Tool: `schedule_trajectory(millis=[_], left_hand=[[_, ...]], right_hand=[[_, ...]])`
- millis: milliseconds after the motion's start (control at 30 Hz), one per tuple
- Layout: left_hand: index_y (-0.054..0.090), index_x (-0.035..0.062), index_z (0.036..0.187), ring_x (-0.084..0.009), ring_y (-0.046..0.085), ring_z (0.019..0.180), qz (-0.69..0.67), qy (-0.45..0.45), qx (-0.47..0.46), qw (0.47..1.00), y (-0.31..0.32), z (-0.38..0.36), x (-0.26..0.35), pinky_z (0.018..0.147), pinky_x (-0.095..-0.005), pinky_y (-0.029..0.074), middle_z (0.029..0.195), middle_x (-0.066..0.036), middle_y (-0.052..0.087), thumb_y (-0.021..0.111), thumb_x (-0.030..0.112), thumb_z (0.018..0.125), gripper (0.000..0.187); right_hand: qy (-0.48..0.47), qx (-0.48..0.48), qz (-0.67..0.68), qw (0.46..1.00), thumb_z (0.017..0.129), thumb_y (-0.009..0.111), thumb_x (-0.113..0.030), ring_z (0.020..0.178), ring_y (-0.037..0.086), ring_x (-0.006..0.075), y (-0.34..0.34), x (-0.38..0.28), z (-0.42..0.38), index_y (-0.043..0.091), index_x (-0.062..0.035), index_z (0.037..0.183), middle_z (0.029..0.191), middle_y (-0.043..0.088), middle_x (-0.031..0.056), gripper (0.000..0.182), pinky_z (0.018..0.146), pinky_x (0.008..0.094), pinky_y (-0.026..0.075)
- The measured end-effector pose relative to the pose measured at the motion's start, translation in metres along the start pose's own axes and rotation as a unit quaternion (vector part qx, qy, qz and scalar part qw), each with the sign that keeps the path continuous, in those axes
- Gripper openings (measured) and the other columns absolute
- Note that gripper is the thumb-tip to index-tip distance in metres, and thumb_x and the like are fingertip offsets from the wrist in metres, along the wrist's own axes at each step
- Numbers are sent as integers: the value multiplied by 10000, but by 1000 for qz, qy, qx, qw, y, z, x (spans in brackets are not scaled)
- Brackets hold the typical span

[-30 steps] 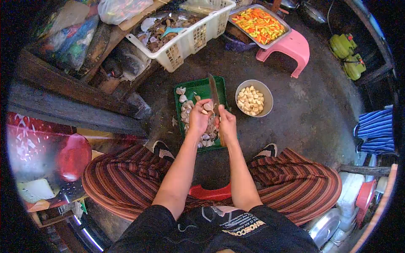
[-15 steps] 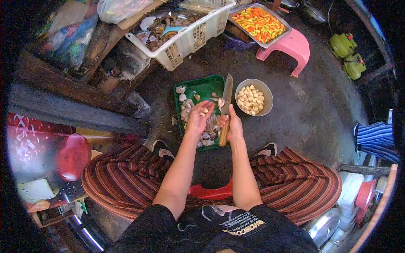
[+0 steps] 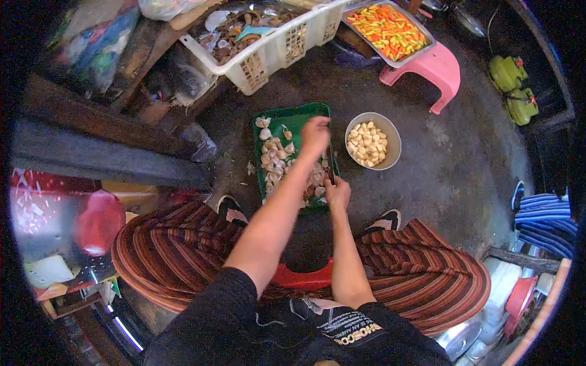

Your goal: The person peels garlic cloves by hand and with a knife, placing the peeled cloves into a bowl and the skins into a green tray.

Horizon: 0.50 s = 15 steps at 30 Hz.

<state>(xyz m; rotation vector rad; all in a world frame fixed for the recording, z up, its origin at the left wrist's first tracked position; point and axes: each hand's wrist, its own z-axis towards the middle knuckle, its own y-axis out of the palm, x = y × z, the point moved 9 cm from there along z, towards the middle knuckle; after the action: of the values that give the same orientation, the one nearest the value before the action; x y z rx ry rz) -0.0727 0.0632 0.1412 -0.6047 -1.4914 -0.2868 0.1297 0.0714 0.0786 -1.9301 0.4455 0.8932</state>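
Note:
A green tray (image 3: 292, 111) on the floor in front of me holds garlic cloves (image 3: 273, 157), partial bulbs and loose skins. Over the tray's upper right part is my left hand (image 3: 315, 135), slightly blurred, its fingers curled together; whatever they hold is hidden. At the tray's lower right edge, my right hand (image 3: 337, 194) is closed round the handle of a knife (image 3: 331, 155). The blade points away from me and shows nearly edge-on. To the right of the tray stands a metal bowl (image 3: 395, 152) of peeled garlic cloves (image 3: 368, 144).
A white plastic crate (image 3: 262, 64) with scraps stands at the back. A metal tray (image 3: 429, 41) of red and yellow chillies rests on a pink stool (image 3: 448, 67). Green gas cylinders (image 3: 510, 76) are at far right. My shoes (image 3: 232, 210) flank the green tray.
My left hand has moved up and right across the tray, turning over from palm-up with a clove. The knife has turned from showing its flat side to nearly edge-on. The view has shifted slightly.

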Motion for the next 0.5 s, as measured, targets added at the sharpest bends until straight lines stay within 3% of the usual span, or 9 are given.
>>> schedule_trajectory(millis=[33, 67, 133, 200, 267, 333, 400, 433, 500], left_hand=[[647, 32, 889, -262, 646, 799, 61, -5, 51, 997, -20, 20, -48, 733, -357, 506, 858, -138, 665, 528, 3, 700, 225], [638, 33, 859, -276, 641, 805, 147, -87, 97, 981, -50, 20, -52, 743, -362, 499, 875, -154, 660, 552, 3, 669, 211], [614, 51, 855, -322, 618, 841, 283, -48, 95, 953, -75, 47, -105, 737, -385, 490, 884, -157, 637, 579, -14, 636, 231], [592, 84, 824, -334, 604, 805, 255, -47, 60, 964, -86, 53, -127, 717, -395, 476, 848, -139, 609, 598, -18, 633, 217], [561, 94, 784, -340, 578, 809, 332, 145, -18, 932, -73, 47, -92, 706, -405, 457, 833, -133, 567, 617, -3, 635, 186], [533, 79, 765, -344, 551, 857, 345, 147, -30, 926, -75, 41, -91, 701, -422, 443, 867, -135, 535, 619, -5, 642, 172], [533, 70, 791, -348, 533, 919, 315, 39, -208, 925, -58, 24, -116, 736, -428, 446, 922, -141, 531, 615, -5, 656, 175], [543, 52, 837, -357, 535, 941, 366, 118, -194, 902, -55, 9, -98, 766, -447, 449, 953, -159, 543, 625, 20, 668, 191], [552, 41, 870, -353, 531, 977, 401, 140, -174, 888, -54, -1, -115, 785, -450, 448, 989, -167, 552, 631, 42, 671, 214]], right_hand=[[8, 9, -13, 1000, 758, 666, -373, 732, 641, 349, 3, 7, 4, 682, -52, 930, 736, 649, 177, 365, 671, 414, 476], [14, 9, -14, 1000, 758, 666, -373, 732, 641, 349, 5, 9, 4, 682, -52, 930, 736, 649, 177, 365, 671, 414, 476], [-10, 20, -6, 1000, 750, 666, -371, 727, 642, 337, 3, 0, 5, 679, -38, 909, 732, 649, 173, 369, 656, 405, 476], [5, 0, -14, 1000, 762, 649, -356, 754, 641, 344, -3, -14, 4, 674, -49, 951, 780, 653, 184, 361, 683, 408, 480], [24, -24, -24, 999, 773, 632, -340, 781, 641, 351, 0, -11, 7, 669, -60, 993, 828, 658, 196, 358, 711, 411, 484], [-17, 8, 10, 1000, 777, 638, -354, 713, 635, 332, -2, -17, 14, 656, -10, 879, 734, 640, 194, 359, 645, 400, 462], [-20, 12, 6, 1000, 787, 630, -352, 714, 633, 334, 2, -17, 20, 652, -7, 882, 736, 638, 195, 359, 647, 400, 459], [-29, 18, 1, 999, 797, 621, -349, 716, 630, 337, 3, -19, 21, 647, -3, 885, 739, 636, 196, 358, 648, 400, 456], [-21, 4, -6, 1000, 804, 616, -353, 713, 627, 340, 9, -18, 21, 645, -3, 889, 744, 635, 194, 361, 647, 399, 453]])
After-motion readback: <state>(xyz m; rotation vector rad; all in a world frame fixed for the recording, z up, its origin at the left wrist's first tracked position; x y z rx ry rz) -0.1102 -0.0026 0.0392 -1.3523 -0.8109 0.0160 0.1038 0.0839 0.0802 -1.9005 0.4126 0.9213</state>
